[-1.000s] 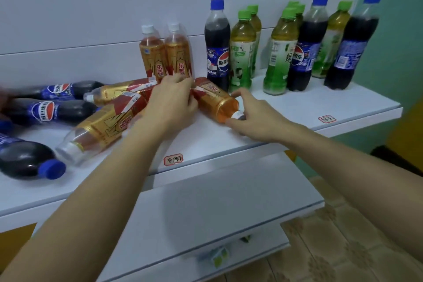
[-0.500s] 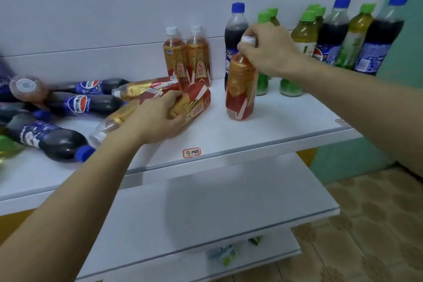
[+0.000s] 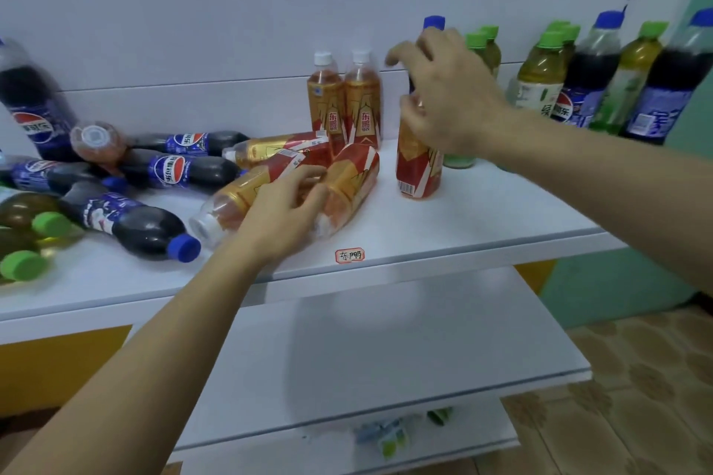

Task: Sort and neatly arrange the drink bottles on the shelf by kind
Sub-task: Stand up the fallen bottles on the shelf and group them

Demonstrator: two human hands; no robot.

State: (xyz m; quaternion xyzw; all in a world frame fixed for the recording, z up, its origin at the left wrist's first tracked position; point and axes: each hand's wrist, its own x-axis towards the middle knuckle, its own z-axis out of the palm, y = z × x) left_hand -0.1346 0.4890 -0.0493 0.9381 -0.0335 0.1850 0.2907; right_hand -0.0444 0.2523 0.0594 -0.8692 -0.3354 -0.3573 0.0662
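Colas [image 3: 154,170] and green teas [image 3: 27,239] are lying jumbled at the shelf's [image 3: 482,220] left end, waiting to be sorted. The left hand [image 3: 285,212] is resting spread fingers on the fallen gold bottles [image 3: 347,181], likely steadying them before picking one. Behind, two gold bottles [image 3: 345,100] are standing as a started row. The right hand [image 3: 447,89] is hovering over an upright gold bottle [image 3: 418,170], fingers loosely curled; I cannot tell if they are touching it. Colas and teas are standing mixed at right.
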